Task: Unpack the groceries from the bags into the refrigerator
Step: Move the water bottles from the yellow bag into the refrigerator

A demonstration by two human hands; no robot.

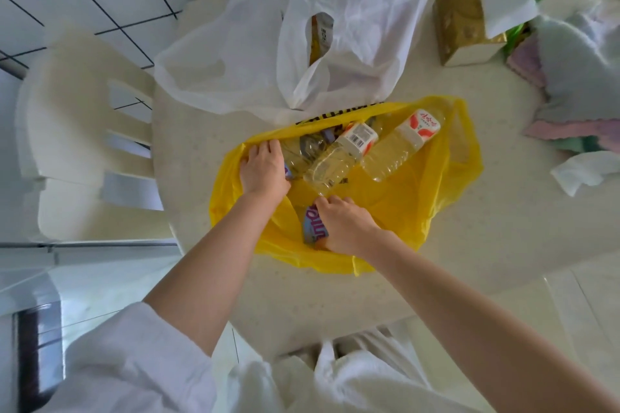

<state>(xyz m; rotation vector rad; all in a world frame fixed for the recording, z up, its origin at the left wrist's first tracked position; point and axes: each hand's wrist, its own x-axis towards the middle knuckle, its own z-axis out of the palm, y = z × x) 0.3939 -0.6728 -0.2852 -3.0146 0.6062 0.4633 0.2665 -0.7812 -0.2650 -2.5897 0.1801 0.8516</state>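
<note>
A yellow plastic bag [396, 204] lies open on the round table [208, 131]. Inside it lie clear bottles of pale yellow drink, one in the middle [339, 161] and another to its right [399, 147], each with a white and pink label. My left hand [263, 168] reaches into the bag's left side, fingers curled at the rim beside a bottle. My right hand [345, 223] grips a blue and purple packet [313, 225] near the bag's front edge. A white plastic bag [355, 27] lies behind, with a yellow package showing through its handle hole.
A cream chair [77, 131] stands at the table's left. A gold tissue box [466, 23] sits at the back right, with crumpled cloths and tissues [577, 70] along the right side. Another white bag [335, 375] hangs at the table's near edge.
</note>
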